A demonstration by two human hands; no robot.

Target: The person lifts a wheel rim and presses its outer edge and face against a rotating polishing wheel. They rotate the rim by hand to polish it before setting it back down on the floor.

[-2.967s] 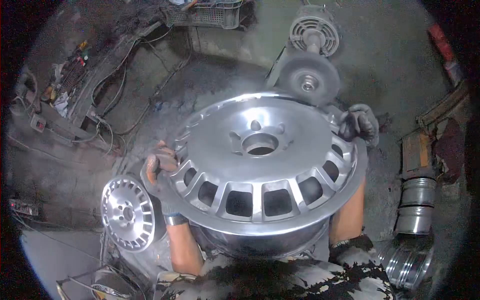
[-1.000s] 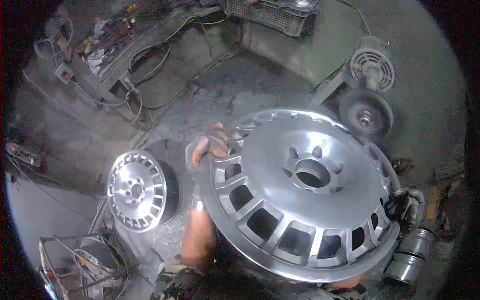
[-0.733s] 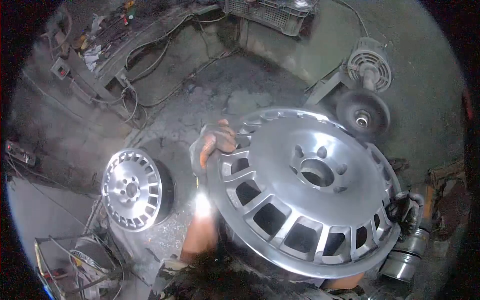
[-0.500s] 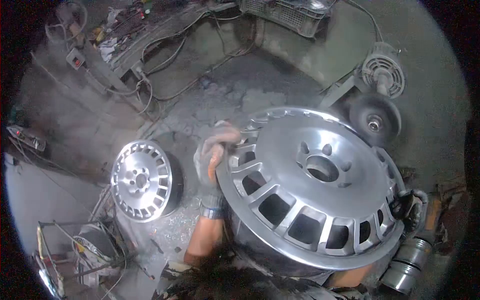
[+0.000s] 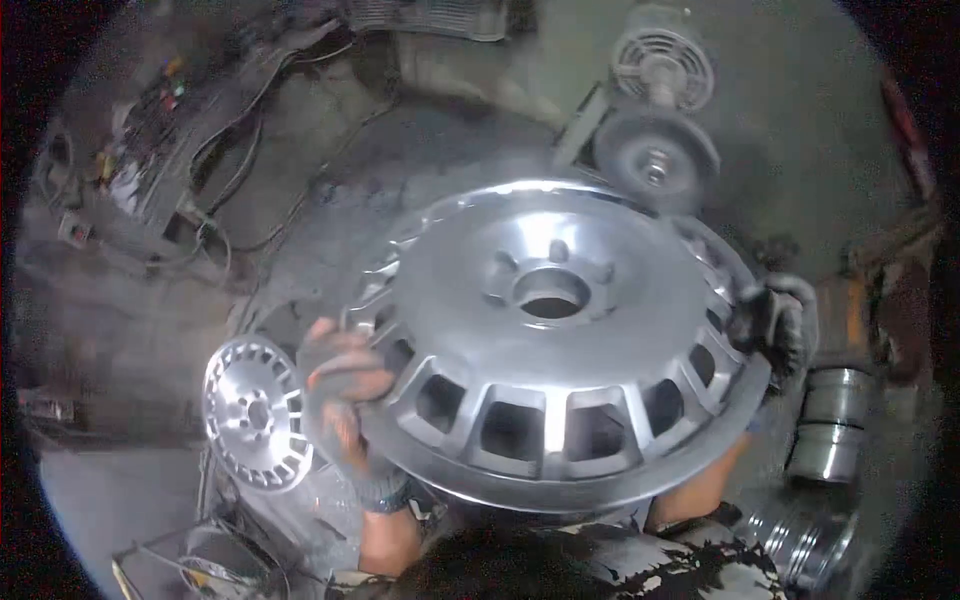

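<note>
Rim (image 5: 550, 365) is btwn both hands, face up & a bit tilted, far edge just beside the disc (image 5: 690, 150), tho can't tell if they touch. L hand (image 5: 340, 390) (gloved) has the L edge, fingers curled over the face. R hand (image 5: 785, 325) grips the R edge, nearer the disc imo, fingertips too dark tbh.

A grey left glove (image 5: 345, 400), dark right glove (image 5: 778, 325) and black-and-white patterned clothing (image 5: 590, 565) are worn.
</note>
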